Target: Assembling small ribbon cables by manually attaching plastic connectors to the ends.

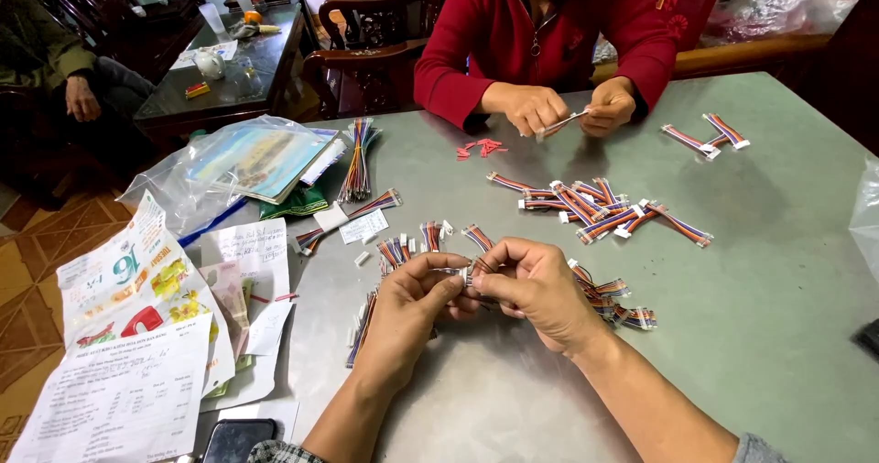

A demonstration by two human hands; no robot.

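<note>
Multicoloured wire harness (469, 269), both hands pinching, seemingly

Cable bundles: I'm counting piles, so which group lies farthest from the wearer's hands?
The pair of cable bundles near the table's far right edge, set apart beyond the person in red.

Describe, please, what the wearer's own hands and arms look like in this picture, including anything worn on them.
Both hands are bare: the left hand and the right hand show no gloves, rings or watch. The forearms are uncovered for most of their length. A checked cuff in dark and light tones shows at the left elbow, and a plain grey cuff at the right, both pushed back.
</note>
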